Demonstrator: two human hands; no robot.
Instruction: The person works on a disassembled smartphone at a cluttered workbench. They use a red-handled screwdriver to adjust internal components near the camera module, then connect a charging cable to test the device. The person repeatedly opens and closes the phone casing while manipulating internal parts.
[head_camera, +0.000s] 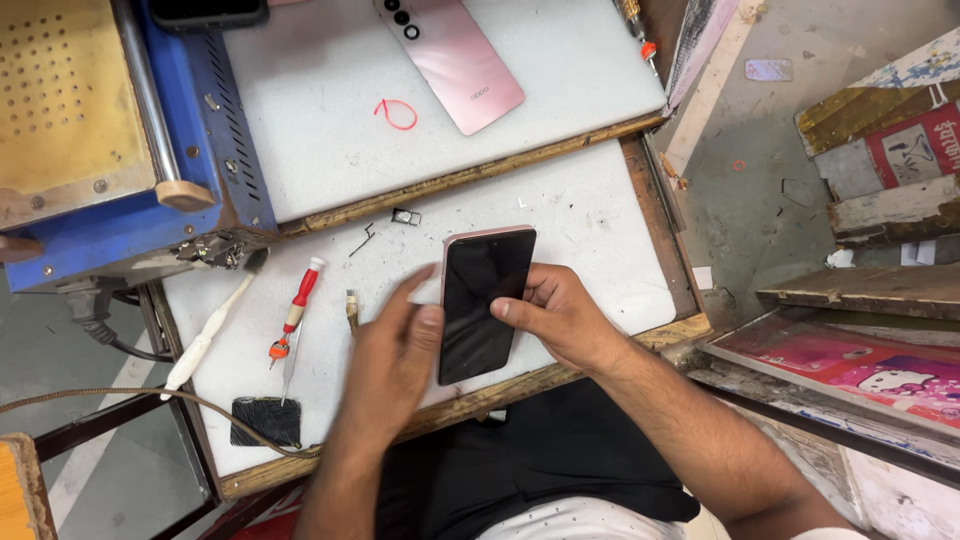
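The bench has a white, scuffed top edged in wood, in two stepped slabs. On the near slab lie a red screwdriver, a white brush, a black pad and a small tray. The far slab carries a pink cover beside a blue machine.
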